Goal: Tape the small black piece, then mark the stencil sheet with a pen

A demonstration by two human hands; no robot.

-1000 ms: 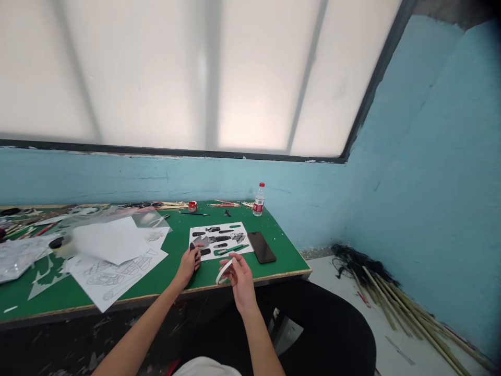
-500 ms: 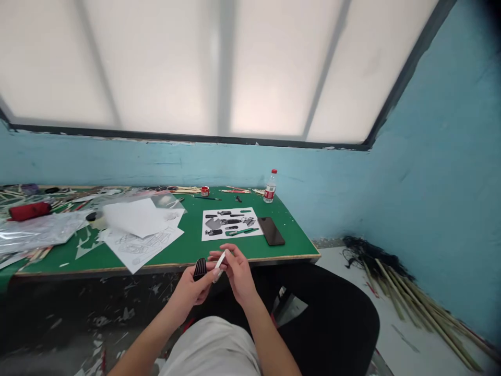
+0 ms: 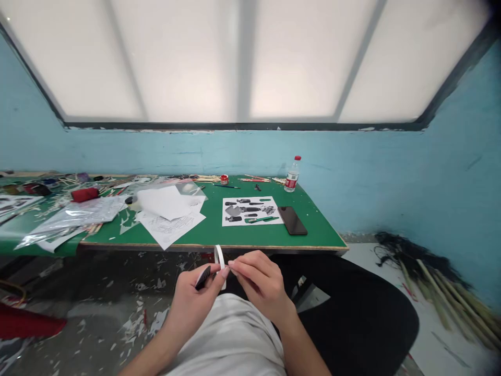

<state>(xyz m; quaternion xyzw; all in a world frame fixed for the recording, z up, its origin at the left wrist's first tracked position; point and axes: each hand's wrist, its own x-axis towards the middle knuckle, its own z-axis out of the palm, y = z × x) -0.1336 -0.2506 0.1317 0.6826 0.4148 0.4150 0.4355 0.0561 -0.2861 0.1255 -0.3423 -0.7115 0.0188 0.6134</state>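
Note:
My left hand (image 3: 191,298) is closed, holding a narrow white tape roll (image 3: 220,257) upright by its lower part. A small black striped piece (image 3: 202,278) is tucked between fingers of the same hand. My right hand (image 3: 261,279) pinches with thumb and forefinger right beside the left thumb, at the roll's edge. What sits between those right fingertips is too small to make out. Both hands are above my lap, in front of the table edge. On the green table (image 3: 219,235) beyond them lies a printed sheet (image 3: 254,201) with black shapes and cut-outs.
A phone (image 3: 293,220) lies right of the sheet. Behind stand a water bottle (image 3: 291,175) and a red paint jar (image 3: 224,179). Loose white papers (image 3: 164,202), plastic film and a red bundle (image 3: 85,195) cover the left. Bamboo strips (image 3: 442,292) lie on the floor at right.
The tape roll has turned to show its ring above my left hand. My right hand has gone from loosely spread fingers to a pinch beside it. The view has shifted left.

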